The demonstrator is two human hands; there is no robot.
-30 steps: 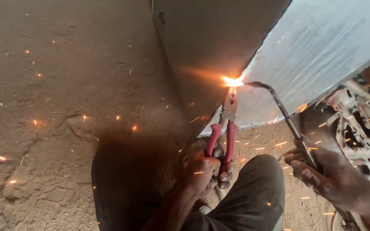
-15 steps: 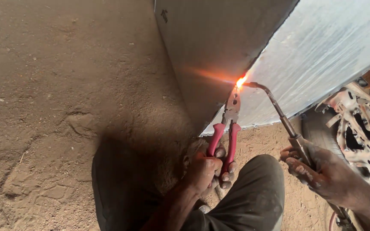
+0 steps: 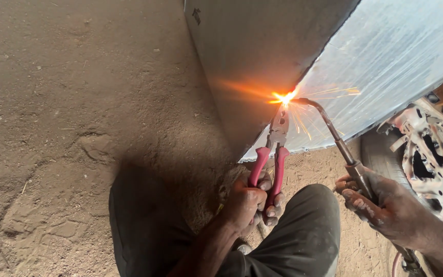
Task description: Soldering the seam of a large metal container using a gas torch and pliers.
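- Dirt floor (image 3: 67, 128): fills the left half of the view, bare and trodden; one dark trouser leg (image 3: 144, 225) of the person lies over it at the lower centre.
- Left hand (image 3: 247, 202): closed in a full fist around the two pink handles of one pair of pliers (image 3: 275, 149).
- The pliers' long axis runs nearly upright in the view, handles low, steel nose pointing up and slightly right; the nose meets the lower edge of the metal sheet at the glowing spot.
- Metal sheet (image 3: 385, 56): one large folded panel, its dark face turned left, its pale face turned right, the edge slanting from upper right down to lower centre.
- Flame (image 3: 283, 97): one bright orange point at that edge, with thin sparks streaming right.
- Torch (image 3: 334, 131): one thin bent tube, its long axis rising from lower right to upper left, tip curving to the flame.
- Right hand (image 3: 380, 205): fingers wrapped shut around the torch's lower body.
- Far right: one tyre (image 3: 380, 154) beside one pale perforated metal part (image 3: 437, 154).
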